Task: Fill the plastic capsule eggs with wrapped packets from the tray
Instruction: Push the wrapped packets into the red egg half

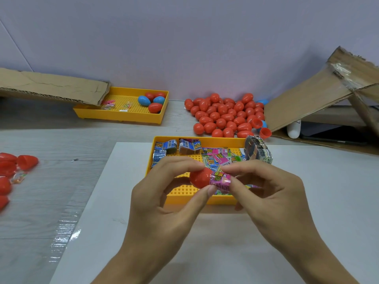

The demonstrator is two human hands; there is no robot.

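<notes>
Item, held above the near end of the yellow tray (158,140) on the worktop (102,201): red capsule-egg half (198,178), pinched in the left hand (164,199), open mouth apparently facing right. Item: pink wrapped packet (220,180), glossy, printed, pinched by the right hand (272,193), touching the half's mouth, long axis running across it. Judgement: insertion leftward, packet likely needing squeezing.

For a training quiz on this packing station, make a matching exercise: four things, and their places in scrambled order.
Things:
1. red egg half
2. pink packet
3. blue eggs
4. pile of red eggs

Places:
A. far yellow tray
B. left hand
C. on the table beyond the near tray
D. right hand

Pairs: 1-B, 2-D, 3-A, 4-C
</notes>
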